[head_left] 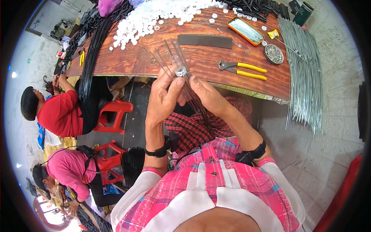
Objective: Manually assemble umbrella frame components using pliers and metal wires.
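Near the table's front edge, my left hand (164,96) pinches a small clear plastic hub (180,71) between thumb and fingers. Several thin dark metal rods (171,50) fan out past the hub over the table, and more run down below my hands toward my lap. My right hand (208,96) is closed at the hub's right side, thumb and fingertips pressed at a thin rod there. How the rods join the hub is too small to make out. Cutting pliers with yellow handles (247,69) lie on the table to the right of my hands.
A grey-brown flat bar (205,41) lies beyond my hands. White plastic caps (154,23) heap at the back. An orange-rimmed tin (245,31), a bowl of small parts (274,54) and silvery rods (303,77) are at right. Two co-workers sit at left near red stools (114,116).
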Demonstrator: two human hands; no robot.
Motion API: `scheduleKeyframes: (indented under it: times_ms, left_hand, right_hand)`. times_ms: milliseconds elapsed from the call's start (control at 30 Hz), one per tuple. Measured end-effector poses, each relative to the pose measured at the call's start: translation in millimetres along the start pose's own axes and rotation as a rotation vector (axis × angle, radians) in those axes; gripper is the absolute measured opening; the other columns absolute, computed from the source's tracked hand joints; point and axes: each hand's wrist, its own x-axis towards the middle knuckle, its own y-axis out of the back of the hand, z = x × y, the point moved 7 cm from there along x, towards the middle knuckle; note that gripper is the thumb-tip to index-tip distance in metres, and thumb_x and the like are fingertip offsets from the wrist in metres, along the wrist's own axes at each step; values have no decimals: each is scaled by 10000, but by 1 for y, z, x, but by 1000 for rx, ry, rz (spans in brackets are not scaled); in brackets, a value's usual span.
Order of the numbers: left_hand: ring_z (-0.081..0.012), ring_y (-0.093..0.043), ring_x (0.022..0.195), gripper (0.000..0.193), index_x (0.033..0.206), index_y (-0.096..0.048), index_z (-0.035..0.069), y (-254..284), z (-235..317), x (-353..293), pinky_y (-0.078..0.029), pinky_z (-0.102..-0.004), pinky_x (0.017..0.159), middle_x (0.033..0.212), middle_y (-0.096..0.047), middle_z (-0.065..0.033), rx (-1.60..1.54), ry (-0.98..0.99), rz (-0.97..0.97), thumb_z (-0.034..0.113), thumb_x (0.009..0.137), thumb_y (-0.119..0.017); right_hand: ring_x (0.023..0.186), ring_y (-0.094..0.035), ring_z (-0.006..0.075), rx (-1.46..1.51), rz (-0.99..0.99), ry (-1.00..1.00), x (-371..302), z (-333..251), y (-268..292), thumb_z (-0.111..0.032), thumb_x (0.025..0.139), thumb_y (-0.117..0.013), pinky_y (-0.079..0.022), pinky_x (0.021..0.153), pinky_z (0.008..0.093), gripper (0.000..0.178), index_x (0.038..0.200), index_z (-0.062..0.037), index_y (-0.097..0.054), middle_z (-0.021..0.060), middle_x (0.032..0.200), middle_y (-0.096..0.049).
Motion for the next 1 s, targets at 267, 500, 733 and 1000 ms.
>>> scheduleKeyframes:
  times_ms: [267, 500, 733, 1000]
  left_hand:
    - [-52, -521, 550, 437, 1320, -437, -25, -15, -6, -1, -417, -172, 472, 1254, -586, -152, -232, 147, -117, 243, 977, -472]
    - [-113, -626, 647, 544, 1360, -394, -39, -28, -8, 4, -499, -207, 546, 1225, -594, -178, -455, 167, -340, 344, 980, -464]
    - [-220, -688, 700, 602, 1258, -476, -89, -27, -15, 0, -572, -282, 517, 1123, -621, -243, -408, 149, -226, 400, 919, -566]
    - [-270, -696, 741, 781, 1397, -306, -42, -25, -20, 0, -597, -310, 557, 1098, -617, -272, -528, 202, -131, 433, 868, -628]
  right_hand:
    - [691, -528, 123, 6, 70, -28, -3, -1, 3, -507, 1008, -198, -445, 656, 261, 594, 1006, -13, -528, 55, 775, -545]
    - [553, -428, 94, 154, -46, -44, -9, 10, 10, -588, 972, -226, -399, 545, 246, 616, 889, -57, -529, 2, 646, -446]
    - [556, -412, 78, 260, -95, -74, -13, 15, 12, -575, 972, -282, -402, 548, 233, 638, 906, -17, -585, 2, 680, -481]
    - [557, -437, 87, 246, -1, -53, -9, 9, 4, -614, 933, -351, -411, 556, 234, 588, 1062, -65, -518, 17, 707, -491]
